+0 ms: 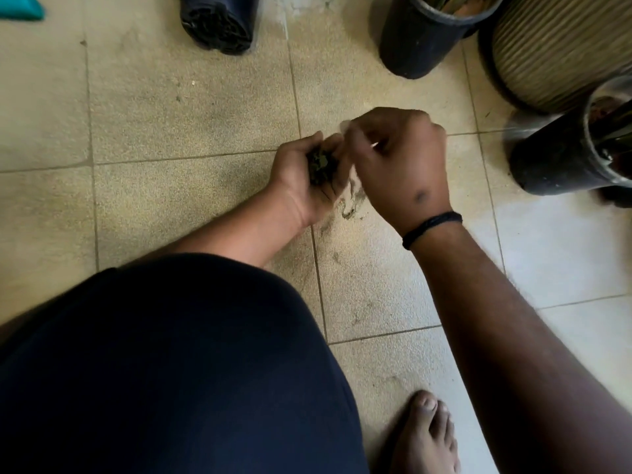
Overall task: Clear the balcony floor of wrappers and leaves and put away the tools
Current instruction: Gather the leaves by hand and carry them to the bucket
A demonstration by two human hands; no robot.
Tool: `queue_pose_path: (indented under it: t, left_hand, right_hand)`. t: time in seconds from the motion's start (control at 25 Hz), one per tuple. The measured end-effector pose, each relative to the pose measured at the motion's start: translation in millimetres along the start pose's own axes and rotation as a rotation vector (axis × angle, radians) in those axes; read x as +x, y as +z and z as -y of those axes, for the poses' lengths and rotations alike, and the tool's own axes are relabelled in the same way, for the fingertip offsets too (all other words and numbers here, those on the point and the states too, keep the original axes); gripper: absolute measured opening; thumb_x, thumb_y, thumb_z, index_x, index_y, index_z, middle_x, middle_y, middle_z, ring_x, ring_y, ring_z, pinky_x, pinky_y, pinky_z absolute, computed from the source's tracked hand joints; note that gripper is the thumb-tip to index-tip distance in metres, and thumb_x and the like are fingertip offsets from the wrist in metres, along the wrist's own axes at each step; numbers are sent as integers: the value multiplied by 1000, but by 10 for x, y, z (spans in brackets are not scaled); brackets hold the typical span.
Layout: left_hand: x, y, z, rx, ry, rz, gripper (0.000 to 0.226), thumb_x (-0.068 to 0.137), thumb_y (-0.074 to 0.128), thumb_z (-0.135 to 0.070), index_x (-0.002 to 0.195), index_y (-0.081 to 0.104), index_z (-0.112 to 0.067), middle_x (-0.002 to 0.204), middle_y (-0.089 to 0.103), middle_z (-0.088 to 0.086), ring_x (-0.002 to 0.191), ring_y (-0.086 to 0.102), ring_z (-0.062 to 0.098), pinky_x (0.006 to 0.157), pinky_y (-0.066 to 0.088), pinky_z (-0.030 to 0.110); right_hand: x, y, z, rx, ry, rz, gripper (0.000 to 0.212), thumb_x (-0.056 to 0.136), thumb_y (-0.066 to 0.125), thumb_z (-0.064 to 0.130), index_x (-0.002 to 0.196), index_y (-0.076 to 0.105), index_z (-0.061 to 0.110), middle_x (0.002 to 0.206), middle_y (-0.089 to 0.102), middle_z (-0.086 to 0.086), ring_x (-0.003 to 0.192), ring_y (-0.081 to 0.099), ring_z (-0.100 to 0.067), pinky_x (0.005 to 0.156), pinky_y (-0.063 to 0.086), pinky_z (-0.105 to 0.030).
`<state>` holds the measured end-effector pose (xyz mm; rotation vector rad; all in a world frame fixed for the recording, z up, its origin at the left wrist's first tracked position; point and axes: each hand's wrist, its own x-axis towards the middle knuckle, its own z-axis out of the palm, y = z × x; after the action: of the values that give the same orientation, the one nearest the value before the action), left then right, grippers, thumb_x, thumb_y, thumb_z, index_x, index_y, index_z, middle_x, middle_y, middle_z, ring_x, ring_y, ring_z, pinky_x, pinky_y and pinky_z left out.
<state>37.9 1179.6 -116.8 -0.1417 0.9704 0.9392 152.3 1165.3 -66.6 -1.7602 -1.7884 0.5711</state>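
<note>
My left hand is cupped palm up over the beige floor tiles and holds a clump of dark green leaves. My right hand hovers right beside it, fingers curled, pinching a small pale scrap at the fingertips; the scrap is blurred. A smear of dirt and bits lies on the tile just below both hands.
A black pot stands at the top, a ribbed beige planter at the top right, another black pot at the right. A tipped dark pot lies top centre. A teal object is top left. My bare foot is at the bottom.
</note>
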Motion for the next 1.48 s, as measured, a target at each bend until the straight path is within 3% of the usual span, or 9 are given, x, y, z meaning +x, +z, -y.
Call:
queue_pose_path:
  t: [0.12,0.24,0.44,0.6,0.92,1.04,1.12,1.32,1.48]
  left_hand:
    - [168,-193,-208,291,238,-165,43,101,49,-26,58,43,-22,48,39,-6,36,32,8,34,22,20]
    - [353,-617,-313,1012,948,-185,48,100,53,-27,55,36,-27,48,32,-8,41,27,5,46,20,23]
    - [419,-895,-136,1851,1350,-50,41,103,50,-32,64,39,-24,54,39,-7,44,39,16,50,23,25]
    - [431,-909,-159,1874,1410,-77,41,102,51,-33,65,39,-23,54,48,0,45,47,24,47,30,27]
    - [429,-911,-148,1938,1400,-92,41,102,53,-33,64,41,-21,56,52,1,46,46,23,49,27,26]
    - [443,-921,-152,1951,1386,-70,42,103,52,-33,64,45,-19,55,45,-3,45,43,19,48,26,24]
    - [442,-914,-166,1950,1393,-62,41,103,51,-33,66,38,-23,55,38,-7,44,38,15,50,24,23]
    - [441,-928,-161,1980,1375,-73,41,104,48,-36,67,36,-24,55,40,-6,45,38,15,50,23,24]
    - [431,-921,-159,1994,1355,-64,41,105,47,-36,67,35,-24,55,38,-7,44,38,16,49,24,23]
  right_hand:
    - [-372,195,-466,6,163,-278,31,101,49,31,90,70,10,87,68,-3,86,62,-19,80,51,-35]
    - [-1064,488,-836,-151,318,-49,64,101,41,48,151,39,9,157,33,-22,148,25,-37,120,26,-49]
    - [-1460,762,-687,-476,228,297,83,88,26,80,159,6,41,161,-14,-33,150,-18,-44,123,2,-56]
    - [-1195,836,-616,-537,168,332,84,85,24,87,156,2,49,158,-18,-37,148,-21,-48,121,3,-60]
    - [-680,920,-751,-480,191,234,88,96,20,72,161,3,14,166,-7,-20,154,-11,-33,125,1,-51]
    - [-604,746,-871,-175,99,20,63,101,43,40,152,34,5,157,26,-27,147,23,-41,121,24,-49]
    - [-387,624,-999,-153,23,-116,35,92,55,13,124,62,1,132,54,-23,123,49,-41,102,46,-44]
    - [208,599,-916,-565,-118,311,20,84,64,0,103,67,4,118,55,-10,112,48,-31,83,51,-34]
    - [-124,459,-982,-502,-245,414,12,89,59,2,98,67,5,106,58,-12,100,51,-30,72,52,-40]
